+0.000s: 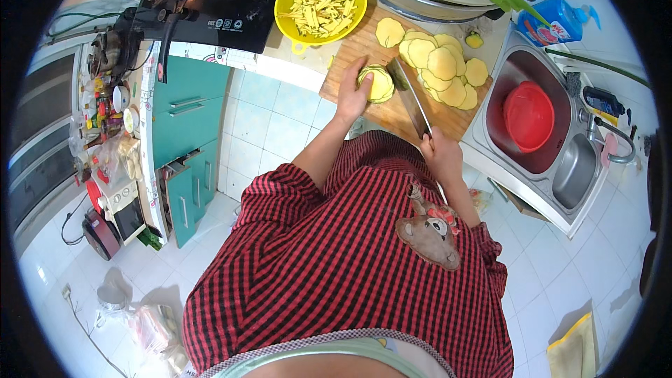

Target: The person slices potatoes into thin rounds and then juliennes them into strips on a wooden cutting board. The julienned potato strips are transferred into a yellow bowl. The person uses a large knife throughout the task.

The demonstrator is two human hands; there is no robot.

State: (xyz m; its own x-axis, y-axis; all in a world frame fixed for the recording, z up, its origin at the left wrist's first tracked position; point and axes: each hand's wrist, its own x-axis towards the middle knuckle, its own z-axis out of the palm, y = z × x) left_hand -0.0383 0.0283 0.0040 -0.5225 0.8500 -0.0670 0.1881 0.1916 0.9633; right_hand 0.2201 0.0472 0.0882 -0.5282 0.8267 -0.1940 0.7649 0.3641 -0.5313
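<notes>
My left hand (350, 93) steadies a small stack of round, pale yellow squash-like slices (381, 85) on the left part of a wooden cutting board (389, 117). Its thumb lies over the stack's edge. In my right hand (441, 153) is the handle of a broad-bladed kitchen knife (410, 95). The blade slants across the board, just right of the stack; whether they touch I cannot tell. A larger heap of overlapping slices (442, 67) covers the board's right side. Beyond the board's left corner, thin cut strips (324, 10) fill a yellow plastic colander (284, 27).
A double steel sink (546, 170) holding a red basin (529, 116) adjoins the board on the right. Behind it stands a blue pump bottle (551, 22). A black cooktop (210, 37) carries a pan whose handle (167, 44) juts over the counter's edge. Greens rest on a large pot (420, 2).
</notes>
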